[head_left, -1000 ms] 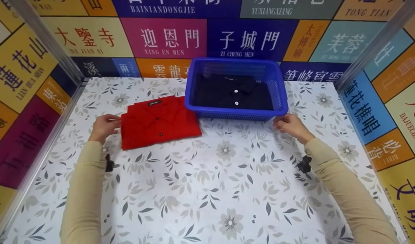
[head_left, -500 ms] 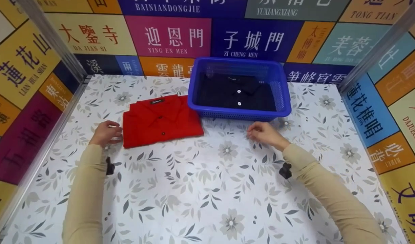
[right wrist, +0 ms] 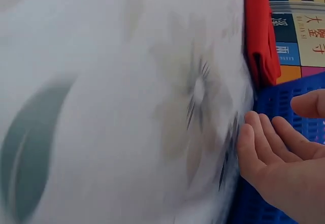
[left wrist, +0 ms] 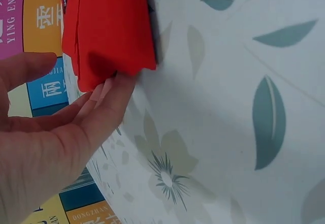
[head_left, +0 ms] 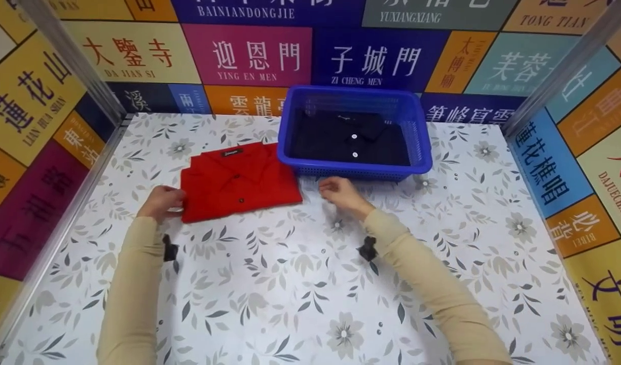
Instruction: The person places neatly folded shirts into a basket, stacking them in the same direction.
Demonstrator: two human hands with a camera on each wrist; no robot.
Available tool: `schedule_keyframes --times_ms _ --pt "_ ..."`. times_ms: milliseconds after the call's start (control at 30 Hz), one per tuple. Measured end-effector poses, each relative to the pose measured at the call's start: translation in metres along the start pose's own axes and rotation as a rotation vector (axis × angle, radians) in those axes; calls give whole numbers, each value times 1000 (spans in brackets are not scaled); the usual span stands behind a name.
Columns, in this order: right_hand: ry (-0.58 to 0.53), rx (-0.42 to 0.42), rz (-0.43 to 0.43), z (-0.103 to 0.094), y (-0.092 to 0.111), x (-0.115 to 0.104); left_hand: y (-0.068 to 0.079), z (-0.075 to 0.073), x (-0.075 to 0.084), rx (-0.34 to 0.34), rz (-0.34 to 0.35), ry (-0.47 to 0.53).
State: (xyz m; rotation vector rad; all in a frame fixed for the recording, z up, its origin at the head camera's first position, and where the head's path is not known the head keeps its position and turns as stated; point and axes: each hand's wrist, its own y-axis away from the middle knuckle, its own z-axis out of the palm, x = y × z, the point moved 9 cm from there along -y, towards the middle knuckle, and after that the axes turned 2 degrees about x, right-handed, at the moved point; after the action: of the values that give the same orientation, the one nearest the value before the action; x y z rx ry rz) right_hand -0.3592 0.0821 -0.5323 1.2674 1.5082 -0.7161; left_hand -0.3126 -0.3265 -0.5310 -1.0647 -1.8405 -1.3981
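A folded red shirt (head_left: 214, 190) with a dark collar label lies on the left part of the patterned table. My left hand (head_left: 160, 202) is at its left edge; in the left wrist view the fingertips reach under the red fabric while the thumb stays apart above it. Nearly straight fingers show on my right hand (right wrist: 284, 170), which holds nothing. That hand hovers between the shirt's right edge and the front of a blue plastic basket (head_left: 356, 165). Inside the basket lies a folded dark shirt (head_left: 323, 139) with white buttons.
The basket stands at the back against the printed wall (head_left: 249, 56), and its left front corner adjoins the red shirt's upper right corner. White leaf-patterned covering (head_left: 269, 304) spreads over the table in front. Printed panels (head_left: 558, 167) border the right side.
My right hand has moved left from the basket's right front corner towards the red shirt. My left hand has stayed by the shirt's left edge, its fingers now reaching under it.
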Motion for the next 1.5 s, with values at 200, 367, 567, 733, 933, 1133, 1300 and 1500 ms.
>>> schedule_keyframes --times_ms 200,367,567,733,933,1133,1300,1500 --pt "-216 16 103 36 -12 0 1 2 -2 1 -15 8" --pt "-350 6 188 55 -16 -1 -1 5 -2 10 -38 24" --pt "-353 59 276 57 -22 4 -3 15 0 -11 -64 23" --pt "-331 69 318 60 -26 6 -7 20 -4 -9 -90 37" --pt "-364 31 340 70 -28 3 -4 16 -10 -20 -120 -9" --pt "-264 -39 291 78 -27 0 3 25 -13 -147 -113 -45" --pt "-128 -76 192 80 -25 -6 6 30 -15 -204 -110 -69" --pt "-118 -100 166 78 -21 -10 8 33 -15 -242 -104 -116"
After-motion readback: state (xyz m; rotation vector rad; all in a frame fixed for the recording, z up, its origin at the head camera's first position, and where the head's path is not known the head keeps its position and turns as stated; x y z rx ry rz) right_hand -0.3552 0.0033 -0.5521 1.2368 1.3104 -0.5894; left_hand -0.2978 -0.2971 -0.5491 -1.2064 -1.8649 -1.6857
